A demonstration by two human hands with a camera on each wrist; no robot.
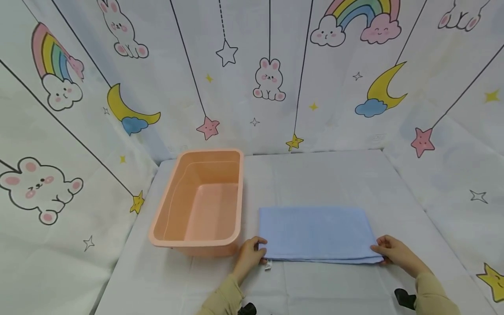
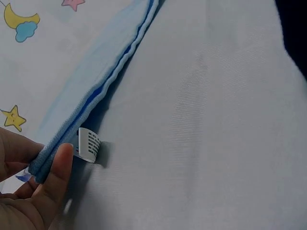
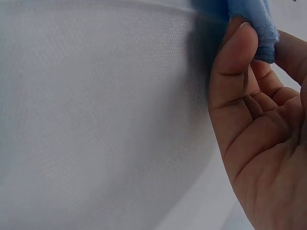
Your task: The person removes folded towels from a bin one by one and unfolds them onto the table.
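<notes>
A light blue towel (image 1: 315, 234), folded into a flat rectangle, lies on the white-covered table in the head view. My left hand (image 1: 249, 254) pinches its near left corner between thumb and fingers. At the near right corner, my right hand (image 1: 395, 253) pinches the towel the same way. In the left wrist view the towel's layered edge (image 2: 91, 100) shows above the thumb, with a small white printed tag (image 2: 88, 144) sticking out beside it. The right wrist view shows a towel corner (image 3: 256, 24) between thumb and fingers.
A peach plastic basin (image 1: 198, 243) stands left of the towel, close to my left hand, with its bare bottom showing. White cloth (image 1: 327, 179) covers the table. Patterned curtains (image 1: 244, 100) with rabbits, stars and moons hang behind and at both sides.
</notes>
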